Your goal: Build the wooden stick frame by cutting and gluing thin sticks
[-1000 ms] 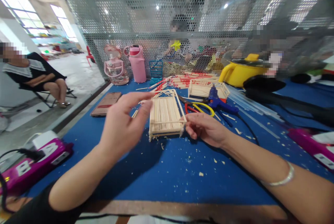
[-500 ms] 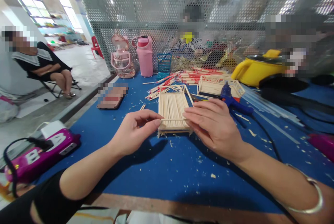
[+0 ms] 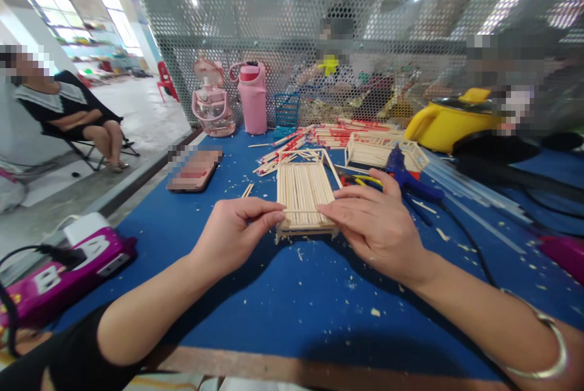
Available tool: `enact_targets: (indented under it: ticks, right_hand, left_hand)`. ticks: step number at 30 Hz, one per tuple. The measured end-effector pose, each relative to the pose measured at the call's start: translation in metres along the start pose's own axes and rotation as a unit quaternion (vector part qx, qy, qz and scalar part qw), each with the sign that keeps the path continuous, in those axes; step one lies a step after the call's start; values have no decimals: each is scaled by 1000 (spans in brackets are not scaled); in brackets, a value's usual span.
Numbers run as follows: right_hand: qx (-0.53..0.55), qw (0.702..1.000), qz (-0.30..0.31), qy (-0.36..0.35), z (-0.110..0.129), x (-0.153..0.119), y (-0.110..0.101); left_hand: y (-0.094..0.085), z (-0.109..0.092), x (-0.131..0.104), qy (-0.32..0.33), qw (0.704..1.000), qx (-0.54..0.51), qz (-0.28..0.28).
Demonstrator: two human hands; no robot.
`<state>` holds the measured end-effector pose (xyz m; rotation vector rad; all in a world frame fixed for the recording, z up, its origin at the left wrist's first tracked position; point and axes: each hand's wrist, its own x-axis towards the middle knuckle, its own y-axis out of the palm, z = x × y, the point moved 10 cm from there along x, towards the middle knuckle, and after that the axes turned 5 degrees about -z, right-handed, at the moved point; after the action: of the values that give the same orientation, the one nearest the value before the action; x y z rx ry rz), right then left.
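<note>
A small frame of wooden sticks (image 3: 305, 187) lies on the blue tabletop, its slats side by side and a raised rail at the far end. Across its near end runs a single thin wooden stick (image 3: 301, 211). My left hand (image 3: 239, 230) pinches the left end of that stick between thumb and forefinger. At the other end, my right hand (image 3: 376, 221) has thumb and forefinger closed on the stick, its other fingers partly raised. Right of the frame lies a blue glue gun (image 3: 404, 178). Pliers with yellow-and-red handles (image 3: 365, 180) are partly hidden behind my right hand.
Wooden sticks with red wrapping (image 3: 351, 129) are piled behind, beside a second stick frame (image 3: 383, 151). A phone (image 3: 196, 170), a pink bottle (image 3: 253, 99), a yellow pot (image 3: 456, 126) and a purple power strip (image 3: 68, 266) surround the work. A person (image 3: 77, 111) sits at left.
My right fingertips have shifted slightly left and closed in on the stick, uncovering more of the pliers' handles. My left hand keeps its pinch nearly in place.
</note>
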<state>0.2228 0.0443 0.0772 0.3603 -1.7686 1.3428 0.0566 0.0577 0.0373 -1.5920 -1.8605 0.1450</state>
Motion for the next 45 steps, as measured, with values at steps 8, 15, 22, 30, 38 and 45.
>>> enact_targets:
  ticks: [8,15,22,30,38,45]
  right_hand:
    - [7,1000,-5,2,-1,-1,-1]
    - [12,1000,0,1,-2,-2,1]
    - [20,1000,-3,4,-3,-2,0]
    - [24,1000,-5,5,-3,-4,0]
    - [14,1000,0,5,-2,-3,0]
    - [10,1000,5,7,-3,-3,1]
  left_hand:
    - [-9,-5,-1,66,994,84,0]
    - [-5,-15,-2,92,994,53,20]
    - [-2,-19,-2,92,994,54,-16]
    - [-3,-14,-3,75,996,34,-27]
    - [1,9,2,-13,999,-30,14]
    - [-3,-2,0,11,996,-53,69]
